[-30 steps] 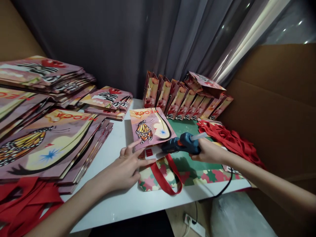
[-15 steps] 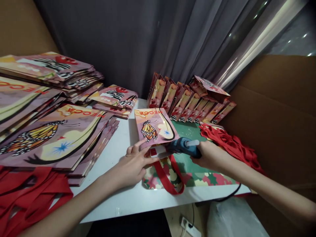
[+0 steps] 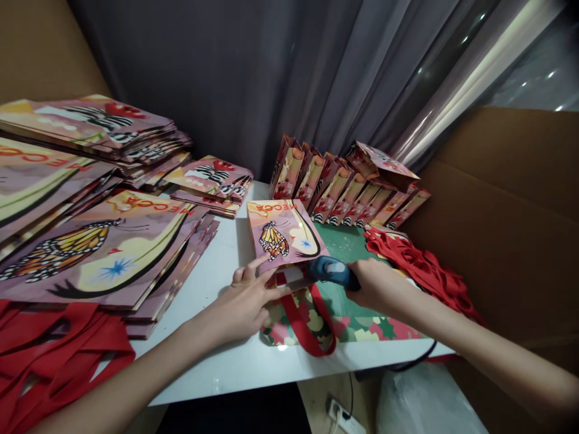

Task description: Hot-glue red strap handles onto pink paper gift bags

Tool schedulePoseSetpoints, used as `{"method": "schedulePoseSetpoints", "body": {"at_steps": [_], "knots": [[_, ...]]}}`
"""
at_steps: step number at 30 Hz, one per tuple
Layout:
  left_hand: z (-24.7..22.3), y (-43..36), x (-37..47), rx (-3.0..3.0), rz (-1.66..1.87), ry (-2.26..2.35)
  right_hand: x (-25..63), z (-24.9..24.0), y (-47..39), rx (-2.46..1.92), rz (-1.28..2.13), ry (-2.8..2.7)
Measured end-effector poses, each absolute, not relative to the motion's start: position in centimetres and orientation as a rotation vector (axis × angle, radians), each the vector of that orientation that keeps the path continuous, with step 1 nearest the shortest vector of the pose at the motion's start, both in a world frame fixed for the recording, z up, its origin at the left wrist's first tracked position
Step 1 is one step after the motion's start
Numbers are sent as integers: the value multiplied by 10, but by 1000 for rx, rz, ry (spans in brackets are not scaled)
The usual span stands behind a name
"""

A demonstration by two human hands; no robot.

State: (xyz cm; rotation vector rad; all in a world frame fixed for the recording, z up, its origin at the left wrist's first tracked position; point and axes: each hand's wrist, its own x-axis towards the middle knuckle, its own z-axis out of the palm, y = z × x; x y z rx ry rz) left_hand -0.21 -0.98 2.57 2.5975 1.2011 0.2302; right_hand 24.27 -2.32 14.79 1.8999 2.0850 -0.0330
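Observation:
A small paper bag [image 3: 289, 232] with a butterfly print and red MECCA lettering lies on its side, mouth toward me. My left hand [image 3: 246, 298] steadies it at the mouth, one finger on the upper panel, another along the lower edge, holding it parted. A red ribbon handle [image 3: 319, 328] hangs from the lower side over a camouflage-patterned sheet. In my right hand [image 3: 371, 280] is a blue glue gun [image 3: 332, 271], fingers wrapped round its grip. Its front end reaches into the bag's mouth; the nozzle tip is hidden. A pale glue stick shows at its rear.
Flat bags [image 3: 104, 253] lie in stacks at the left, red ribbons [image 3: 63, 349] before them. Several bags [image 3: 335, 187] stand in a row at the back. More red ribbons [image 3: 425, 271] pile up at the right. A cardboard panel [image 3: 497, 223] borders the right side.
My right hand has moved slightly left with the glue gun, which now sits further into the bag's mouth. My left hand and the bag have hardly moved.

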Motion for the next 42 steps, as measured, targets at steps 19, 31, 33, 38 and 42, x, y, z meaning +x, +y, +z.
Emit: {"method": "schedulePoseSetpoints", "body": {"at_steps": [19,31,33,38,42], "knots": [[28,-10,-1,2613,257,1162,319,117,-47,2156,-773,2412],[23,-9,0,2639,196,1198,289,127,-11,1922,-921,2285],[23,-9,0,2647,193,1201,289,132,-8,1934,-887,2257],[22,-8,-1,2658,188,1216,300,134,-5,1984,-813,2254],[23,-9,-1,2672,204,1204,309,132,-14,2034,-773,2254]]}}
